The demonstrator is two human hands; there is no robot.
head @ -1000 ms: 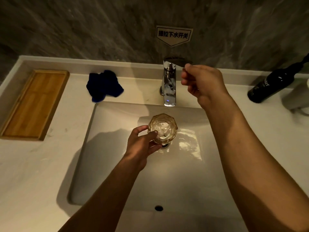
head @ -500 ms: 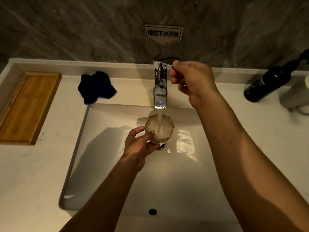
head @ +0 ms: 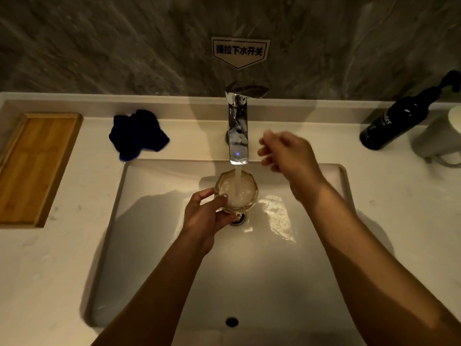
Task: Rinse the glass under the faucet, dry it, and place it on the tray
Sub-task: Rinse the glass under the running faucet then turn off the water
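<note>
Dimly, white counter meets grey marble wall.

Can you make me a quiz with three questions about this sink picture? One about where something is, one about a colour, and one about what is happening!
1. Where does the wooden tray lie?
A. In the sink
B. On the counter, left of the sink
C. Beside the black bottle

2. What colour is the crumpled cloth?
A. Dark blue
B. Yellow
C. White

3. What is happening with the glass?
A. It stands dry on the tray
B. It lies on its side
C. Water from the faucet runs into it

Answers: 1 B, the tray sits far left on the counter. 2 A, the cloth looks dark blue. 3 C, the left hand holds the glass under the stream while the right hand hovers empty.
</note>
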